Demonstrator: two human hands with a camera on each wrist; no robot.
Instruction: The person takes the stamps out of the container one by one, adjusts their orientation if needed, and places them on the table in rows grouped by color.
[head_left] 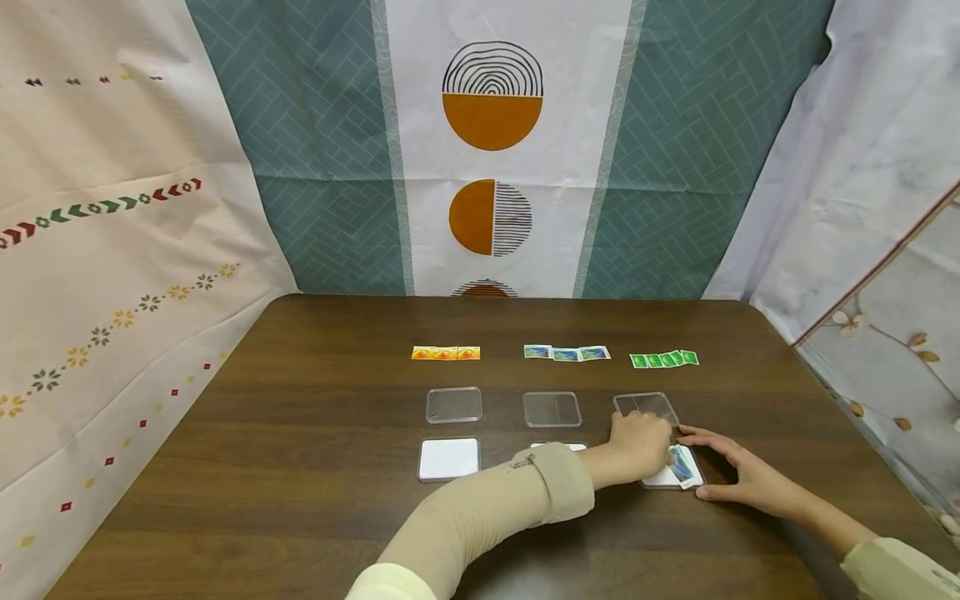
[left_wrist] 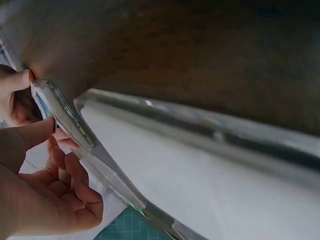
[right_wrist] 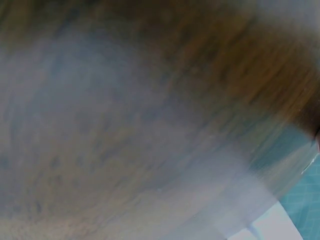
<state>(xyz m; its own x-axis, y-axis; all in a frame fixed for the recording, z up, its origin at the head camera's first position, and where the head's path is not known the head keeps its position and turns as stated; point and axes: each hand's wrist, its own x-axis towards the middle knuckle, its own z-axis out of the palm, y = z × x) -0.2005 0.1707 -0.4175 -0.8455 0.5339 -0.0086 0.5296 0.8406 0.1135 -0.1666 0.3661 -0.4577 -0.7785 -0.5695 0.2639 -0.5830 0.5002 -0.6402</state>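
In the head view, my left hand [head_left: 640, 443] reaches across and presses a blue-green stamp [head_left: 681, 465] onto a white card in a clear plastic case [head_left: 658, 481]. One of its digits is extended to the stamp; the other fingers are loosely bent, as the left wrist view shows for the left hand [left_wrist: 55, 195]. My right hand [head_left: 753, 482] holds the case's right side, thumb at the near corner and index finger at the far one. Behind the left hand lies a clear lid [head_left: 647, 405], partly covered. The right wrist view is blurred and shows no hand.
Two more cases with white cards stand to the left, one white-card case [head_left: 450, 459] in full sight, the other partly behind the sleeve. Clear lids [head_left: 453, 405] lie behind them. Orange stamps [head_left: 446, 353], blue stamps [head_left: 566, 354] and green stamps [head_left: 664, 359] form the back row.
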